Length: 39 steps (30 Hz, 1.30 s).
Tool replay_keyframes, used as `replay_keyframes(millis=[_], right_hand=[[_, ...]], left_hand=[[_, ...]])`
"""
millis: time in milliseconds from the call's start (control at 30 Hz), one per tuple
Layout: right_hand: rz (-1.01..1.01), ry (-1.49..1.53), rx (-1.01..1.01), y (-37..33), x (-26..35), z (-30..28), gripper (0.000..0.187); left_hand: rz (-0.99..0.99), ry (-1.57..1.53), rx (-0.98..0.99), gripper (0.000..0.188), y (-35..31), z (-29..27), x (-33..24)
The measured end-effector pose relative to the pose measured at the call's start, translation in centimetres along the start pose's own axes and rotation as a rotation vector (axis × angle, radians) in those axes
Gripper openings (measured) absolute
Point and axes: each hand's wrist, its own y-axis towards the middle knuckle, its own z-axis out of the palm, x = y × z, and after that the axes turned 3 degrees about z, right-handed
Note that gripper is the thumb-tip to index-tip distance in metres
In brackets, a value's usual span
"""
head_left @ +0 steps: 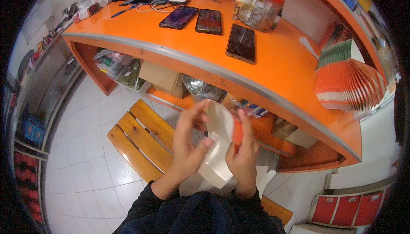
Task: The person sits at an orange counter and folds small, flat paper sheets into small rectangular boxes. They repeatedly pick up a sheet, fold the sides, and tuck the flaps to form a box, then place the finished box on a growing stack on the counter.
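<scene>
A partly folded paper carton (221,148), cream-white inside with orange showing on its outer side, is held up between both hands in front of my body. My left hand (188,142) grips its left edge, the thumb pressed on the pale inner face and the fingers behind. Along the opposite edge, by the orange panel, my right hand (242,152) has its fingers closed on the carton. Part of a pale sheet (265,177) shows low down beside my right wrist; what it belongs to is hidden.
An orange desk (282,69) curves across in front, with a fanned stack of orange, white and green cartons (350,82) at its right. Several phones, including a dark one (241,42), lie near a red-lidded jar (259,7). A slatted wooden bench (139,142) stands below.
</scene>
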Motion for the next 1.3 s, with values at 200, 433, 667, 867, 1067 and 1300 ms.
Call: replay_keyframes(millis=[200, 433, 667, 867, 1067, 1300], right_hand=[[-0.139, 0.032, 0.055, -0.2, 0.8, 0.5, 0.055], [0.022, 0.568, -0.385, -1.2, 0.0, 2.4, 0.014], [0.009, 0.317, -0.316, -0.7, -0.2, 1.0, 0.014], [0.092, 0.201, -0.317, -0.4, -0.1, 0.5, 0.016], [-0.009, 0.152, -0.316, -0.1, -0.6, -0.2, 0.021], [0.154, 0.532, -0.378, -1.3, -0.2, 0.1, 0.024]], left_hand=[[0.012, 0.117, -0.088, 0.035, 0.7, 0.2, -1.6], [0.243, -0.028, -0.293, 0.021, -1.8, 2.2, 0.2], [0.126, -0.208, -0.272, 0.015, -2.6, 2.5, 0.1], [0.307, 0.115, -0.134, 0.018, -2.7, 2.2, 0.1], [0.353, 0.188, -0.157, 0.019, -2.9, 2.5, -0.1], [0.335, 0.123, -0.208, 0.018, -2.4, 2.4, -0.1]])
